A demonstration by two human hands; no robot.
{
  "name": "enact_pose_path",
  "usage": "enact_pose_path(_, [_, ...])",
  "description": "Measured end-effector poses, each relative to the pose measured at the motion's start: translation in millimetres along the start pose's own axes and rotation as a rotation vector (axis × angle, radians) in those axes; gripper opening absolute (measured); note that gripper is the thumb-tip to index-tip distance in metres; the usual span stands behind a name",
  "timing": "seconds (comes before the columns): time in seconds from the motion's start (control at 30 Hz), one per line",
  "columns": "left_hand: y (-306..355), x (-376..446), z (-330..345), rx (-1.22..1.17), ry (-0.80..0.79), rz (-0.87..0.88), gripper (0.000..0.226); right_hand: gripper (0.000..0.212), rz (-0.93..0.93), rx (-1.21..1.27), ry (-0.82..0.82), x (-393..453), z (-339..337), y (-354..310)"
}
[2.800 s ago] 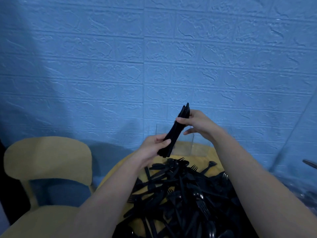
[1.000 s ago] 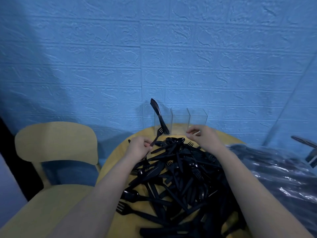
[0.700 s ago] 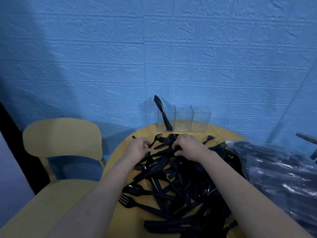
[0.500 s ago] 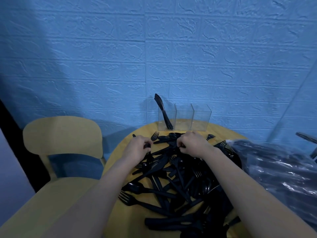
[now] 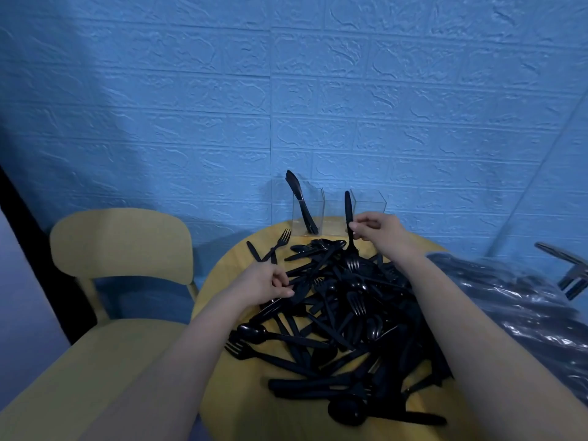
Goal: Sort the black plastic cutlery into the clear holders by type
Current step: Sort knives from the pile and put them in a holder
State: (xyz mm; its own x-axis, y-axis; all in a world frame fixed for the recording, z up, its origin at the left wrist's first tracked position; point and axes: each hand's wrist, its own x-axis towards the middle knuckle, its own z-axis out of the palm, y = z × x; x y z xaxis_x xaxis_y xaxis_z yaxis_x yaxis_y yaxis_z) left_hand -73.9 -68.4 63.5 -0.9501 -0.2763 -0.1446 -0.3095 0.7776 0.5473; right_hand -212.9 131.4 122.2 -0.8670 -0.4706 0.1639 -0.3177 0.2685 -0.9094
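Observation:
A heap of black plastic cutlery (image 5: 343, 313) covers the round yellow table (image 5: 222, 275). Three clear holders stand in a row at the table's far edge. The left holder (image 5: 308, 214) has black knives (image 5: 299, 202) standing in it. The middle holder (image 5: 334, 214) and right holder (image 5: 369, 202) look empty. My right hand (image 5: 378, 230) pinches a black fork (image 5: 350, 230) by its handle, upright, tines down, just above the heap and in front of the middle holder. My left hand (image 5: 267, 281) pinches a piece of cutlery at the heap's left side; its type is unclear.
A yellow chair (image 5: 121, 246) stands left of the table. A crumpled clear plastic bag (image 5: 515, 300) with more black cutlery lies at the right. A metal object (image 5: 569, 272) juts in at the right edge. A blue brick-pattern wall stands close behind the holders.
The bundle of knives held earlier now stands in the left holder. Both hands came down to the heap. My right hand has lifted a fork upright out of it.

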Motion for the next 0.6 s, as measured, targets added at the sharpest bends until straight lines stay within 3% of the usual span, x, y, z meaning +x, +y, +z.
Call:
enact_pose_path(0.1, [2, -5, -1, 0.008, -0.019, -0.020, 0.036, 0.009, 0.046, 0.094, -0.036, -6, 0, -1])
enact_pose_path(0.2, [4, -11, 1, 0.097, -0.047, -0.013, 0.043, 0.009, 0.091, 0.003, -0.039, -9, -2, 7])
enact_pose_path(0.37, [11, -18, 7, 0.099, -0.001, -0.008, 0.034, 0.003, 0.151, -0.423, -0.079, -16, -8, 20])
enact_pose_path(0.6, [20, -21, 4, -0.039, 0.184, 0.033, 0.021, 0.007, 0.172, -0.635, -0.077, -25, -14, 28])
